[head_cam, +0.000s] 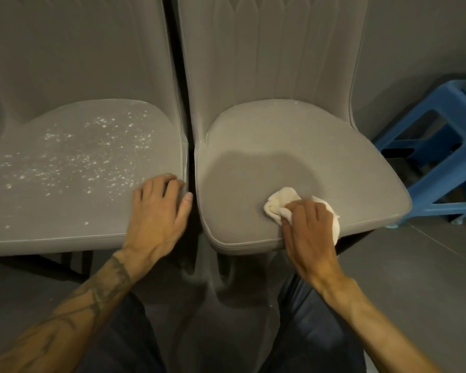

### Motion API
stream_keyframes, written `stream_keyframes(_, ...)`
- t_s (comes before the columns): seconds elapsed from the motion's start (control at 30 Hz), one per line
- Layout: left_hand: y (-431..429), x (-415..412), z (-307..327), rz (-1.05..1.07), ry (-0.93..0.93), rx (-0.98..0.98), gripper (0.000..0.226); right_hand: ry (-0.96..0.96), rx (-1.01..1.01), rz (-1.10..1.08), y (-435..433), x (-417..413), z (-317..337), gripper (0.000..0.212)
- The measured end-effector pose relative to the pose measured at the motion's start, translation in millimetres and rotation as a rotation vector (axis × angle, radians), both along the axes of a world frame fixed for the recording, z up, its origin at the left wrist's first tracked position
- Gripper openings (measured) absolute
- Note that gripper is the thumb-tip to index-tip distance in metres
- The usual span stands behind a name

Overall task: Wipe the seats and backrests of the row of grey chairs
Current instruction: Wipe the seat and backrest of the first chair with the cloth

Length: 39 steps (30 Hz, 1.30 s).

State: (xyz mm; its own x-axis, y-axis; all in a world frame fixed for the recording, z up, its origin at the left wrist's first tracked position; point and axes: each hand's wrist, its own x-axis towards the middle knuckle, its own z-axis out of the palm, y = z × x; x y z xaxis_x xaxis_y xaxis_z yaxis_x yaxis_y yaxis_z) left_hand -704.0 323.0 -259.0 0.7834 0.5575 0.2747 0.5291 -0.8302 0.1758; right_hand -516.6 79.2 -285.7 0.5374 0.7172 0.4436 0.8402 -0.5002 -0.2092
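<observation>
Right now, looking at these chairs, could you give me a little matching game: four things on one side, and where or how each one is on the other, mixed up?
Things:
1. left seat
2. white cloth
3. blue plastic stool
4. left hand

States:
A. on the floor at far right
B. bunched under the right hand on the right seat
C. speckled with white spots
D. resting on the left seat's edge by the gap

Pairs: 1-C, 2-B, 3-A, 4-D
</observation>
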Motion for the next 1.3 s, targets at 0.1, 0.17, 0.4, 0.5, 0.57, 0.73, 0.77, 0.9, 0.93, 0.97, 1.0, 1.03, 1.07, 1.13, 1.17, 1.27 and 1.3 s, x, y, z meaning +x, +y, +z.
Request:
stream_keyframes(0.1,-27.7,3.0,-0.3,-0.064,-0.026,-0.034,0.047,0.01,0.025,0.076,28.4,-19.4,0.5,0.014)
stream_keyframes(0.17,-35.4,7.8,1.2,-0.069,-0.027,-0.046,0.046,0.004,0.017,0.051,44.8,-28.6,2.3,0.011)
stream_keyframes(0.4,-25.3,18.3,-0.8,-0.02,0.046,0.023,0.041,-0.055,-0.086,0.168,15.5,-1.9,16.0,0.018)
stream_keyframes(0.5,-23.8,19.7,-5.2,-0.005,0.069,0.054,0.041,-0.028,-0.099,-0.115,-32.6,49.5,22.6,0.022)
stream_keyframes(0.57,-23.9,21.0,-5.8,0.005,0.079,0.065,0.041,0.036,-0.039,-0.252,-60.7,72.9,25.3,0.027)
stream_keyframes(0.73,-24.4,20.6,-6.0,0.003,0.058,0.06,0.042,0.073,-0.025,-0.208,-31.5,55.0,22.9,0.021)
stream_keyframes(0.77,-24.6,20.6,-6.3,0.004,0.059,0.056,0.042,0.079,-0.028,-0.152,-33.2,56.3,22.4,0.022)
stream_keyframes(0.9,-26.4,21.2,-3.0,0.008,0.071,0.031,0.048,0.084,-0.061,-0.207,-80.7,107.4,28.1,0.024)
stream_keyframes(0.93,-26.4,21.5,-1.2,0.01,0.087,0.022,0.049,0.124,-0.059,-0.29,-89.2,125.4,32.4,0.025)
stream_keyframes(0.97,-26.3,22.7,1.5,0.009,0.108,0.016,0.049,0.167,-0.055,-0.365,-93.5,142.5,36.6,0.028)
stream_keyframes(1.0,-25.7,23.9,5.3,0.002,0.129,0.018,0.049,0.199,-0.042,-0.411,-93.5,156.1,40.9,0.03)
stream_keyframes(1.03,-24.0,25.4,9.7,-0.009,0.145,0.026,0.048,0.215,-0.006,-0.421,-88.6,164.5,44.9,0.032)
stream_keyframes(1.07,-20.4,27.8,14.5,-0.023,0.154,0.035,0.046,0.232,0.054,-0.411,-77.1,168.2,49.0,0.033)
stream_keyframes(1.13,-9.8,34.4,23.8,-0.07,0.179,0.025,0.043,0.283,0.14,-0.374,-42.5,168.1,52.9,0.036)
stream_keyframes(1.17,-2.7,38.2,27.8,-0.091,0.19,0.01,0.043,0.309,0.146,-0.359,-21.5,167.2,53.4,0.036)
stream_keyframes(1.27,20.4,53.2,32.9,-0.119,0.224,-0.017,0.049,0.342,0.143,-0.304,37.6,168.9,53.3,0.032)
stream_keyframes(1.3,28.2,59.4,32.6,-0.12,0.225,-0.011,0.051,0.338,0.15,-0.309,51.4,170.5,54.0,0.034)
